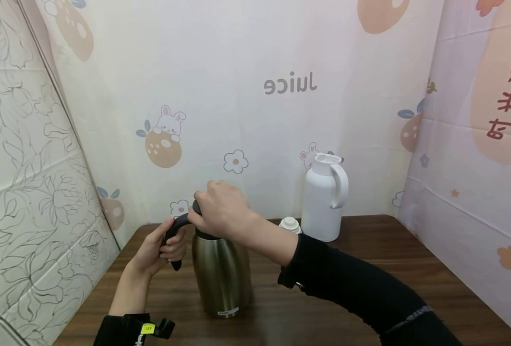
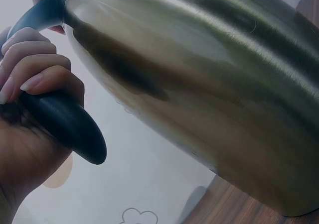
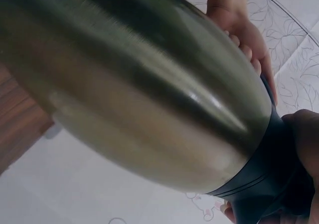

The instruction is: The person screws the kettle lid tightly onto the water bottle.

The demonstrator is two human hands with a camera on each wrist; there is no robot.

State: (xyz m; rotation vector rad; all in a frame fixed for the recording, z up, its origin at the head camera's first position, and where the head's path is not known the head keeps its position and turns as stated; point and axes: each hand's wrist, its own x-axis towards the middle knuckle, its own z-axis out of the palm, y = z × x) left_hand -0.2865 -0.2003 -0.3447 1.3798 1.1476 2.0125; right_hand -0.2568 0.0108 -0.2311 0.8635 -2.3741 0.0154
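A gold-brown steel thermos jug (image 1: 223, 276) with a black collar (image 3: 269, 157) stands on the table in the head view. On its left side, my left hand (image 1: 152, 252) grips the black handle (image 2: 67, 122), fingers curled round it, and the handle's lower end juts out below them. My right hand (image 1: 223, 206) is on the jug's top from above, its fingers wrapped round the black top part. That hand covers most of the top. In the right wrist view, fingertips show beyond the black collar.
A white jug (image 1: 322, 204) with its handle to the right stands at the table's (image 1: 368, 274) back. Beside it is a small white cap-like piece (image 1: 290, 224), partly hidden behind my right forearm. Patterned cloth walls (image 1: 238, 120) stand behind and at both sides.
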